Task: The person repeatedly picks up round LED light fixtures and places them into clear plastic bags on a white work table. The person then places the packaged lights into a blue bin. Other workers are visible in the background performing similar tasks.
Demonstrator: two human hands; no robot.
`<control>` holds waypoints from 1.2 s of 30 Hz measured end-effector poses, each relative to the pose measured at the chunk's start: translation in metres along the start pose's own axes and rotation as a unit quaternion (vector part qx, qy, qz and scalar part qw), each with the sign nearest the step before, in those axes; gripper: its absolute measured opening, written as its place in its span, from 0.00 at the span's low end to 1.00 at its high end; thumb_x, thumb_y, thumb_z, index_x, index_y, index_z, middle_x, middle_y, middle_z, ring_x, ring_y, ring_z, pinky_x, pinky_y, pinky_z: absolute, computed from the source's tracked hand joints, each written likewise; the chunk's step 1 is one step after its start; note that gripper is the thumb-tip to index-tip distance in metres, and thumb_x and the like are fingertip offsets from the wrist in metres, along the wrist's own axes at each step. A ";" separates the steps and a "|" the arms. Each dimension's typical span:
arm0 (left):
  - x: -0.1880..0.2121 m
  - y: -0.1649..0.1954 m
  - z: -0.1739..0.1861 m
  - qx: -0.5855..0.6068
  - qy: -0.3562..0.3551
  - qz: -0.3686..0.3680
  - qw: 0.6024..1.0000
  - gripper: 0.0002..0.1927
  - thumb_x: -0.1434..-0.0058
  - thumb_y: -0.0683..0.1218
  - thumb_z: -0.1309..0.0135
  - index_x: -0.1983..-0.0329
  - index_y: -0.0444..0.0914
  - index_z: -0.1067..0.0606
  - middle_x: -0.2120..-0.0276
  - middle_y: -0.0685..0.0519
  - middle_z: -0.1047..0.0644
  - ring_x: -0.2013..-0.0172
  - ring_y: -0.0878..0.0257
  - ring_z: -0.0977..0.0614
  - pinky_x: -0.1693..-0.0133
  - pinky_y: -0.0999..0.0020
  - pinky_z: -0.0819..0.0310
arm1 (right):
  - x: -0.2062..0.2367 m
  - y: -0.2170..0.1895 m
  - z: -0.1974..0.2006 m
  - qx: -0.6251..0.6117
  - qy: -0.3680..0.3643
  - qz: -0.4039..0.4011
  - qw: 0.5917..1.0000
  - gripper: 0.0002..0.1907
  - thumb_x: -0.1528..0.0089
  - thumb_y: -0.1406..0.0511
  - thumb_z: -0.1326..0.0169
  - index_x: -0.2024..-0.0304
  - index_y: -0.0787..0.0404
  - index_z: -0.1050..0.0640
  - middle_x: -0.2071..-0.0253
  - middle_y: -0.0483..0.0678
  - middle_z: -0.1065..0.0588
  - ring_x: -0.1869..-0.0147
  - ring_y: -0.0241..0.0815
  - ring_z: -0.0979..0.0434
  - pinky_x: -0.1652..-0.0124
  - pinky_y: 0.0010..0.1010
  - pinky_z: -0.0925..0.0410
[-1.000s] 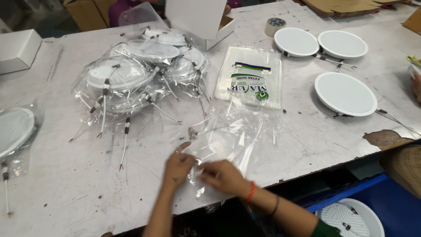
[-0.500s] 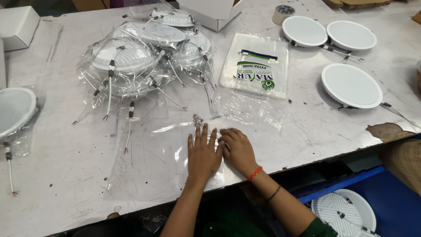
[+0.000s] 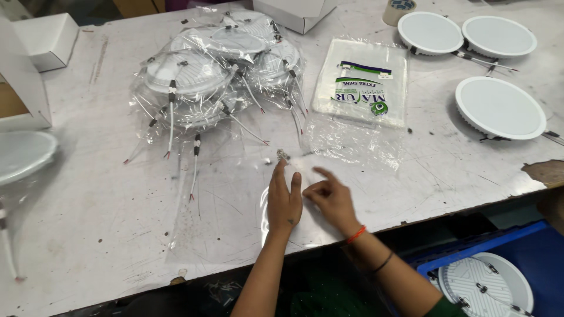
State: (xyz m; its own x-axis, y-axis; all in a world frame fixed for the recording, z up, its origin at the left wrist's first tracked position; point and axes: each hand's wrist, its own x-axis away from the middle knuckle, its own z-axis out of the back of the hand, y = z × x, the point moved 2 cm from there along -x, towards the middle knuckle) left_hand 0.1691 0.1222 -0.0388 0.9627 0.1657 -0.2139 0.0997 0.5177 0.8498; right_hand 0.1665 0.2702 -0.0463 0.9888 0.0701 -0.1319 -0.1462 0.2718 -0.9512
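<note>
glossy clear plastic bag [image 3: 235, 194], scuffed table [image 3: 88, 194]

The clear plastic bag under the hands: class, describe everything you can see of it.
The clear bag is thin, glossy, see-through film, lying flat and empty on the worn grey table, slightly wrinkled. The left hand presses flat on it; the right hand rests beside, fingers curled. Its far edge reaches toward the pile of bagged lamps.

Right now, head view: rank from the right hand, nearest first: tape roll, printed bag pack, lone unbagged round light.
From the right hand:
1. Printed bag pack, straight beyond it.
2. Lone round light, far right.
3. Tape roll, at the far edge.
</note>
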 end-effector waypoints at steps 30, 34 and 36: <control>-0.022 0.012 -0.025 -0.162 -0.081 -0.131 0.975 0.25 0.27 0.54 0.62 0.31 0.40 0.34 0.31 0.45 0.33 0.30 0.46 0.38 0.31 0.46 0.55 | -0.042 0.024 0.051 -0.199 -0.178 -0.133 0.955 0.19 0.40 0.73 0.41 0.46 0.71 0.20 0.58 0.52 0.18 0.59 0.38 0.17 0.54 0.31 0.23; -0.023 0.013 -0.024 -0.142 -0.072 -0.126 0.979 0.25 0.26 0.54 0.63 0.32 0.39 0.33 0.31 0.46 0.32 0.28 0.47 0.38 0.30 0.47 0.55 | -0.040 0.030 0.055 -0.192 -0.156 -0.134 0.960 0.15 0.40 0.72 0.41 0.51 0.69 0.18 0.63 0.48 0.17 0.62 0.35 0.18 0.59 0.27 0.24; -0.021 0.017 -0.022 -0.136 -0.051 -0.150 0.978 0.23 0.27 0.53 0.59 0.34 0.38 0.31 0.34 0.44 0.31 0.30 0.45 0.37 0.33 0.47 0.50 | -0.038 0.037 0.055 -0.163 -0.140 -0.132 0.968 0.11 0.39 0.70 0.41 0.55 0.69 0.17 0.68 0.46 0.18 0.67 0.33 0.22 0.64 0.25 0.27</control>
State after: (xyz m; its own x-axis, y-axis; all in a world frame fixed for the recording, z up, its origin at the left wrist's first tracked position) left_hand 0.1450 0.1465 -0.0303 0.9219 -0.1056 -0.3726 0.3243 0.7365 0.5936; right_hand 0.1215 0.3301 -0.0607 0.9364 0.3101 0.1643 0.1724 0.0013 -0.9850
